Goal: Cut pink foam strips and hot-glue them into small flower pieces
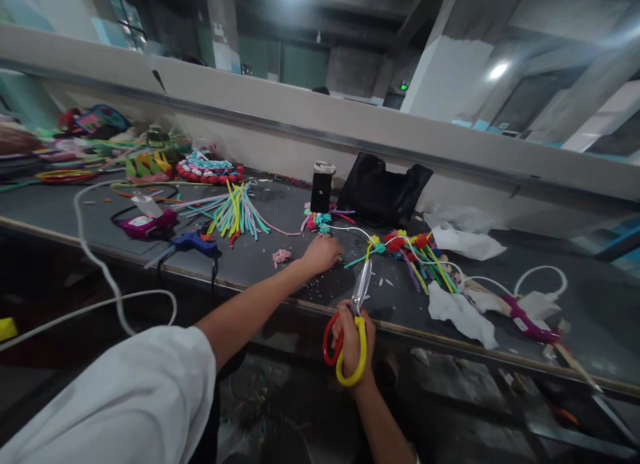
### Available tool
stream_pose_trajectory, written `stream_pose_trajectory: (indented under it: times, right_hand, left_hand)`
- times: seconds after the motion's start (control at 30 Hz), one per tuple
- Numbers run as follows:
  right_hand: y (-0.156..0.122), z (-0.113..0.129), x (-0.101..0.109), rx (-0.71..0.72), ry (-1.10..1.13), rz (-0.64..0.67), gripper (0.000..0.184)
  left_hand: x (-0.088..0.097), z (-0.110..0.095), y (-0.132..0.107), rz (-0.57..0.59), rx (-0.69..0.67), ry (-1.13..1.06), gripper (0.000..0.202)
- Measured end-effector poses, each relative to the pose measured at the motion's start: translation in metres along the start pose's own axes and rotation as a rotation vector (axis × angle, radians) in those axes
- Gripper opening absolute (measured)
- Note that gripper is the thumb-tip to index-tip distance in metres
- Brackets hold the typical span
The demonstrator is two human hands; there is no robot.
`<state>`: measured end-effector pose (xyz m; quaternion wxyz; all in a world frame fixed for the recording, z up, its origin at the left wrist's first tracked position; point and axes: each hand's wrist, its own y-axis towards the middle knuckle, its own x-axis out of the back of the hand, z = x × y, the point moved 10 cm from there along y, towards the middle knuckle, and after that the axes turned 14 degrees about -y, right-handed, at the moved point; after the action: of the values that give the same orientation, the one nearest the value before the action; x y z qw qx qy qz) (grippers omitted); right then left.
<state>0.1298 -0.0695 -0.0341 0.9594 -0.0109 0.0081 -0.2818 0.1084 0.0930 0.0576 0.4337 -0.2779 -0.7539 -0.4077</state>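
My right hand (359, 341) is wrapped round scissors (359, 292) with one red and one yellow handle. Their closed-looking blades point up over the table's front edge. Farther forward, my left hand (323, 253) is low over the tabletop, its fingers curled together; whatever they may hold is hidden. Just beyond it is a cluster of pink, red and teal fuzzy-stem flowers (319, 221). To its left lies a small pink fuzzy piece (281, 257). Past the scissor tips, yellow and teal fuzzy stems (373, 247) lead to a bunch of colourful fuzzy-stem flowers (415, 245).
A fan of yellow and teal fuzzy stems (239, 211) lies left, near a blue glue gun (196, 241) and a purple device (145, 223). A phone (321, 192) stands before a black bag (383, 191). White cables, crumpled white sheets (463, 312) and another purple device (530, 323) are on the right.
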Motion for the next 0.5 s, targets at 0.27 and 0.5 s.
stream_pose_trajectory:
  times: [0.27,0.5]
  right_hand:
    - [-0.001,0.004,-0.005,-0.007,-0.009,0.02,0.029]
    - [-0.001,0.01,-0.003,0.02,-0.055,0.01,0.029]
  left_hand:
    - [-0.02,-0.004,0.023,0.141,-0.053,0.014,0.01]
    - [0.006,-0.02,-0.001,0.009,0.048,-0.11,0.009]
